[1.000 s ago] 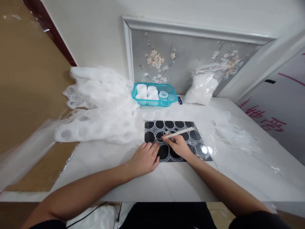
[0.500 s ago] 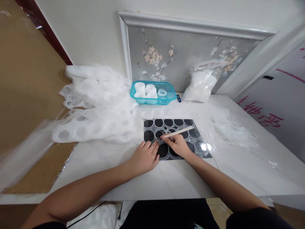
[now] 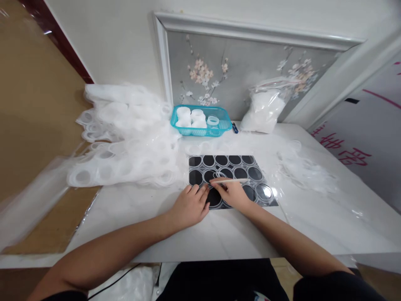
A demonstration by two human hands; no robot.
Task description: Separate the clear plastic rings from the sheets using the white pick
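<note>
A black sheet [image 3: 214, 198] lies on the white table, patterned with rows of circles outlined by pale rings. Clear plastic seems to cover it. Across its lower left edge rests my left hand [image 3: 191, 205], palm down, fingers laid flat. My right hand [image 3: 234, 195] pinches a thin, pale, flat stick [image 3: 239, 180] that lies nearly level over the middle row of circles. Its working end is close to my left fingertips. Loose thin white rings [image 3: 219, 175] sit on the sheet just beyond my right fingers.
Left of the sheet is a heap of translucent plastic sheets with round holes [image 3: 122, 163]. A turquoise basket [image 3: 227, 130] holds white round pieces. Behind it are small blue snips [image 3: 234, 128] and a clear bag of white material [image 3: 265, 110]. Clear cut scraps [image 3: 308, 173] lie right.
The stick in my right hand has tipped down from a slant to nearly level, its far end coming lower. My left hand stays in place.
</note>
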